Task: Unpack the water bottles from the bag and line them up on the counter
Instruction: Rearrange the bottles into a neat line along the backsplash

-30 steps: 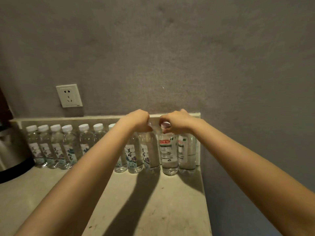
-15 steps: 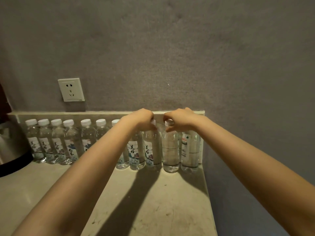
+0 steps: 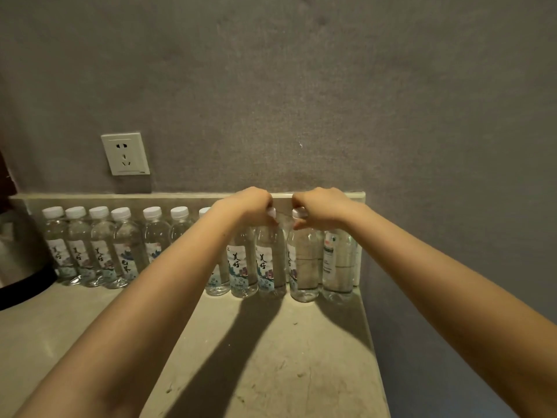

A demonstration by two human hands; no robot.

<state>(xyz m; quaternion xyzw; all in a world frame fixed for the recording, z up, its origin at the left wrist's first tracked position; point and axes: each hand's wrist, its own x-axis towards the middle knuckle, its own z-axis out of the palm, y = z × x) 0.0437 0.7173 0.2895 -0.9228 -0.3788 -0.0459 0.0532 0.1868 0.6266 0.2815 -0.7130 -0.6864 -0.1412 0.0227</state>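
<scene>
Several clear water bottles with white caps stand in a row along the back of the beige counter (image 3: 271, 357), against its low backsplash. My left hand (image 3: 250, 205) pinches the cap of one labelled bottle (image 3: 269, 260) near the row's right end. My right hand (image 3: 321, 206) pinches the cap of the neighbouring bottle (image 3: 304, 267), whose label now faces mostly left. One more bottle (image 3: 337, 263) stands at the far right, partly behind my right wrist. My left forearm hides the lower parts of the middle bottles. No bag is in view.
A dark kettle-like appliance (image 3: 21, 267) sits at the counter's left edge. A white wall socket (image 3: 125, 153) is on the grey wall above the row. The counter's right edge (image 3: 370, 342) drops off beside the last bottle.
The bottle under my right hand has turned: its red-and-white label faced me a second ago and now faces away. Both hands stay on the caps.
</scene>
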